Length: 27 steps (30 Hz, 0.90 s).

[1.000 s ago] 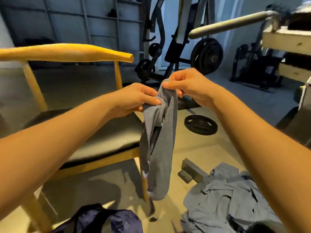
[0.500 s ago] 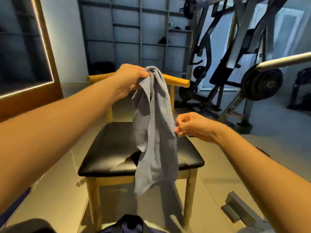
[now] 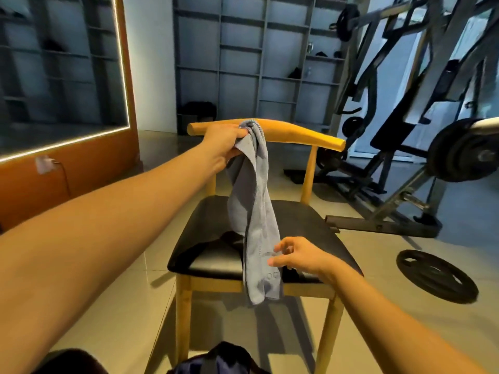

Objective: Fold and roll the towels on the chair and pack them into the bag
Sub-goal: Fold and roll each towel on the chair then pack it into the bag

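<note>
Head view, from the left: a mirror (image 3: 64, 76) with a lit edge lines the wall. The left hand (image 3: 224, 147) is raised before the backrest of the chair (image 3: 305, 134), its fingers curled round the bunched top of a grey towel (image 3: 253, 211). The towel hangs long and twisted over the black seat, past its front edge. The right hand (image 3: 297, 256), fingers loosely spread, reaches the towel's lower part, touching or just beside it, and grips nothing. A weight plate (image 3: 437, 275) lies on the floor further right. Folding looks barely begun: the towel is neither folded nor rolled, and nothing is packed. The dark cloth (image 3: 224, 357) at the bottom edge may be the bag.
</note>
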Available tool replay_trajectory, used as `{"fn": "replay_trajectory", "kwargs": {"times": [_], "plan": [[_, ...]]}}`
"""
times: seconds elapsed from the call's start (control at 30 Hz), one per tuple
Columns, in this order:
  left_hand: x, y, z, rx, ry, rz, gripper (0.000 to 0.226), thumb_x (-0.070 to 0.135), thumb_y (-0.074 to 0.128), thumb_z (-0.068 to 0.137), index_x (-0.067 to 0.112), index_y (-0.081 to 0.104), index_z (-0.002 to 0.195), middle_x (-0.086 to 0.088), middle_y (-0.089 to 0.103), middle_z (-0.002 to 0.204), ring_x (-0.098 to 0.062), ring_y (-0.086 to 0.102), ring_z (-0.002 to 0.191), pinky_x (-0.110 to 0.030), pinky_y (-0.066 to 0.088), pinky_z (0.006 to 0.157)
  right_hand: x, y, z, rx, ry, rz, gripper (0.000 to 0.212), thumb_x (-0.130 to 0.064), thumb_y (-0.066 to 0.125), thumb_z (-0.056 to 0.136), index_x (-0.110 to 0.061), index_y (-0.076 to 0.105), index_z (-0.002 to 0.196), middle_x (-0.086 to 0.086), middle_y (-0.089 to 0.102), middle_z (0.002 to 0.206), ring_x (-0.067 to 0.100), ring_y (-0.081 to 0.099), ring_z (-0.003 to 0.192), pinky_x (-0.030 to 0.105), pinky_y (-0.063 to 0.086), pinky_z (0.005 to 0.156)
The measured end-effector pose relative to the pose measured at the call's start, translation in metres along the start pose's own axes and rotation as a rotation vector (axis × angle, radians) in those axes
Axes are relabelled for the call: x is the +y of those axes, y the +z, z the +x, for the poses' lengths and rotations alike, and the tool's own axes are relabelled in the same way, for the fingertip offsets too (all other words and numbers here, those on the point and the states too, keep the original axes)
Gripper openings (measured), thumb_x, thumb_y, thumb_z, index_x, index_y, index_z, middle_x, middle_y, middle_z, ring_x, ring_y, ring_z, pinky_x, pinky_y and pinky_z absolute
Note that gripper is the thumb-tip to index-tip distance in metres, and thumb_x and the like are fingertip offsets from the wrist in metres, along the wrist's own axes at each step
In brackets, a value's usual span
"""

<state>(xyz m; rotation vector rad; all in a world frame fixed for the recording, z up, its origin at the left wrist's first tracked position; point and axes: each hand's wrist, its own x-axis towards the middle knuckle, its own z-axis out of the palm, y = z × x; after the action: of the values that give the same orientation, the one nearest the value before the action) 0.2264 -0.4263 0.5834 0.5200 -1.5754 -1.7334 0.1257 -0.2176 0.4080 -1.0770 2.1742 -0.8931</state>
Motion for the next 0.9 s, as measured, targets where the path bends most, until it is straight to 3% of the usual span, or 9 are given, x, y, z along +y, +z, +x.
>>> {"fn": "replay_trajectory", "kwargs": {"times": [0.07, 0.17, 0.27, 0.4, 0.57, 0.67, 0.73, 0.83, 0.9], "plan": [[0.002, -0.005, -0.005, -0.010, 0.010, -0.029, 0.026, 0.008, 0.060, 0.099, -0.002, 0.064, 0.124, -0.007, 0.069, 0.097, -0.014, 0.067, 0.082, -0.022, 0.057, 0.062, 0.007, 0.018, 0.005, 0.016, -0.012, 0.023, 0.035, -0.027, 0.082, 0.084, 0.002, 0.072, 0.100, 0.007, 0.064, 0.081, 0.012, 0.055, 0.066, 0.020, 0.046, 0.059], [0.009, -0.010, -0.011, -0.017, 0.059, -0.077, 0.021, 0.002, 0.056, 0.101, -0.002, 0.064, 0.119, -0.005, 0.067, 0.087, -0.008, 0.065, 0.071, -0.018, 0.055, 0.057, 0.012, 0.035, 0.010, 0.031, 0.002, 0.029, 0.034, -0.026, 0.083, 0.082, 0.005, 0.071, 0.086, 0.010, 0.057, 0.072, 0.016, 0.049, 0.067, 0.029, 0.044, 0.063], [0.014, -0.017, -0.009, 0.013, 0.079, -0.126, 0.026, 0.000, 0.057, 0.099, -0.005, 0.064, 0.124, -0.005, 0.067, 0.086, -0.006, 0.067, 0.063, -0.019, 0.056, 0.057, 0.014, 0.048, 0.017, 0.133, 0.003, -0.054, 0.039, -0.036, 0.086, 0.072, -0.008, 0.059, 0.072, 0.005, 0.047, 0.068, 0.016, 0.042, 0.065, 0.034, 0.040, 0.064], [0.017, -0.025, -0.009, 0.038, 0.076, -0.141, 0.030, 0.002, 0.059, 0.099, -0.005, 0.063, 0.128, -0.006, 0.069, 0.090, -0.012, 0.067, 0.077, -0.023, 0.060, 0.066, 0.007, 0.064, 0.017, 0.243, -0.004, -0.240, 0.044, -0.044, 0.080, 0.072, -0.018, 0.045, 0.068, 0.003, 0.043, 0.062, 0.019, 0.041, 0.059, 0.032, 0.035, 0.055], [0.010, -0.031, -0.008, 0.034, 0.053, -0.122, 0.026, 0.002, 0.056, 0.101, -0.002, 0.062, 0.126, -0.006, 0.066, 0.091, -0.013, 0.066, 0.079, -0.023, 0.060, 0.068, 0.004, 0.072, 0.020, 0.283, 0.015, -0.395, 0.029, -0.015, 0.060, 0.078, -0.017, 0.036, 0.061, 0.008, 0.039, 0.063, 0.025, 0.036, 0.061, 0.034, 0.031, 0.054], [0.005, -0.038, -0.002, 0.027, 0.031, -0.086, 0.026, 0.002, 0.054, 0.102, -0.001, 0.062, 0.126, -0.006, 0.067, 0.094, -0.014, 0.066, 0.082, -0.029, 0.060, 0.080, 0.004, 0.052, 0.019, 0.237, 0.049, -0.163, 0.029, -0.012, 0.065, 0.080, -0.014, 0.041, 0.063, 0.009, 0.038, 0.062, 0.023, 0.035, 0.061, 0.033, 0.033, 0.055], [0.002, -0.041, 0.001, -0.002, -0.010, -0.014, 0.028, -0.001, 0.050, 0.102, -0.004, 0.059, 0.129, -0.007, 0.063, 0.095, -0.016, 0.063, 0.085, -0.032, 0.056, 0.086, -0.003, 0.026, 0.019, 0.239, 0.131, 0.091, 0.022, -0.009, 0.066, 0.087, -0.008, 0.051, 0.071, 0.014, 0.045, 0.063, 0.025, 0.045, 0.055, 0.033, 0.044, 0.053], [-0.002, -0.045, 0.009, -0.016, -0.078, 0.113, 0.027, -0.008, 0.049, 0.100, -0.008, 0.059, 0.124, -0.011, 0.061, 0.094, -0.025, 0.061, 0.098, -0.030, 0.056, 0.069, -0.027, -0.026, 0.022, 0.340, 0.221, 0.346, 0.010, -0.008, 0.063, 0.094, 0.001, 0.062, 0.091, 0.017, 0.058, 0.069, 0.026, 0.057, 0.056, 0.035, 0.052, 0.055], [0.001, -0.045, 0.015, 0.032, -0.013, 0.176, 0.019, -0.007, 0.051, 0.098, -0.002, 0.064, 0.110, -0.013, 0.063, 0.094, -0.026, 0.062, 0.098, -0.031, 0.057, 0.072, -0.054, -0.065, 0.025, 0.500, 0.180, 0.467, 0.014, -0.009, 0.065, 0.096, 0.004, 0.064, 0.102, 0.019, 0.068, 0.088, 0.029, 0.066, 0.075, 0.035, 0.055, 0.055]]}}
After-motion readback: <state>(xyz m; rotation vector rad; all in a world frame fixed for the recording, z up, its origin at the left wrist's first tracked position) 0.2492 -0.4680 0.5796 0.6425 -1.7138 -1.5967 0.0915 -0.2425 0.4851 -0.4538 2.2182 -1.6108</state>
